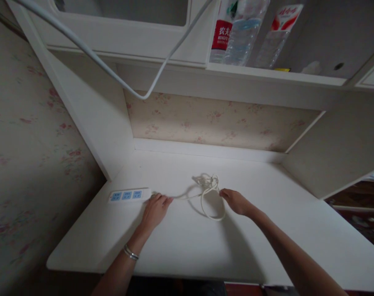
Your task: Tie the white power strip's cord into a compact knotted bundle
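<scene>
A white power strip with blue sockets lies on the left part of the white desk. From its right end runs a white cord, and my left hand is closed on it close to the strip. Toward the middle of the desk the cord gathers into a loose tangle, with one wide loop hanging toward me. At the right side of that tangle, my right hand pinches the cord between thumb and fingers. The cord's plug cannot be made out.
A thick white cable droops across the view above the desk. Clear plastic bottles stand on the upper right shelf. Side panels bound the desk, and flowered wallpaper covers the back. The desk's front edge is near me.
</scene>
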`<action>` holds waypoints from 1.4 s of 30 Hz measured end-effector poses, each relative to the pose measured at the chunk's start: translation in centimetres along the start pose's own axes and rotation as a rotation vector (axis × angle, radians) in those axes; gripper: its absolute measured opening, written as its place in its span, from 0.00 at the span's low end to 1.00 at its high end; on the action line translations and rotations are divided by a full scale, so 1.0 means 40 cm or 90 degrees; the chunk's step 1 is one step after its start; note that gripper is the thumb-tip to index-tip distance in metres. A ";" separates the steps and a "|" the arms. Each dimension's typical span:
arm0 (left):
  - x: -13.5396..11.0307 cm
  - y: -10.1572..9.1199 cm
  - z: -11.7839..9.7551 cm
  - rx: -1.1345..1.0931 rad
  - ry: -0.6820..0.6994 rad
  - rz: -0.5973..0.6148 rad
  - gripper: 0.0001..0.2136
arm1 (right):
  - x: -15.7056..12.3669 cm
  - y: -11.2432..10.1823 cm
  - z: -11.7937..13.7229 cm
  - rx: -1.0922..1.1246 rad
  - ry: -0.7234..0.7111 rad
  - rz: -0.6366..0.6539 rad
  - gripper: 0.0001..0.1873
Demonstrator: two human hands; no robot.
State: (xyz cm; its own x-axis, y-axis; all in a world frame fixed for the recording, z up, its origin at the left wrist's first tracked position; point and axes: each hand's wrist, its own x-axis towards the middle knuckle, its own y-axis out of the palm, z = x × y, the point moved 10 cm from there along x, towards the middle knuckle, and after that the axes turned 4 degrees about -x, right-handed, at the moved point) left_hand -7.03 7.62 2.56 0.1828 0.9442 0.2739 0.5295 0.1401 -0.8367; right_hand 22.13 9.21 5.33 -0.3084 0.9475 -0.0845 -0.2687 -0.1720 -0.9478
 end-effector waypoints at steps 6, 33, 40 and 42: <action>0.013 0.013 -0.034 -0.001 0.015 -0.003 0.11 | -0.048 0.047 -0.038 0.125 -0.030 0.038 0.21; 0.126 0.055 0.006 -0.114 -0.011 0.043 0.13 | -0.168 -0.182 -0.407 0.007 0.161 -0.151 0.22; 0.139 0.108 -0.024 -0.127 -0.010 0.031 0.12 | -0.244 -0.087 -0.427 0.268 0.229 -0.075 0.26; 0.139 0.118 -0.029 -0.145 -0.009 0.029 0.12 | -0.266 -0.060 -0.380 0.359 0.236 -0.011 0.25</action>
State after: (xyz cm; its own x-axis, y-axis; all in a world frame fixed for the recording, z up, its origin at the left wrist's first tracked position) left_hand -2.57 13.18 0.69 0.2003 0.9522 0.2308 0.6947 0.0280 -0.7187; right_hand 39.91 3.65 3.84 0.0071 0.9641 -0.2655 -0.7368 -0.1745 -0.6532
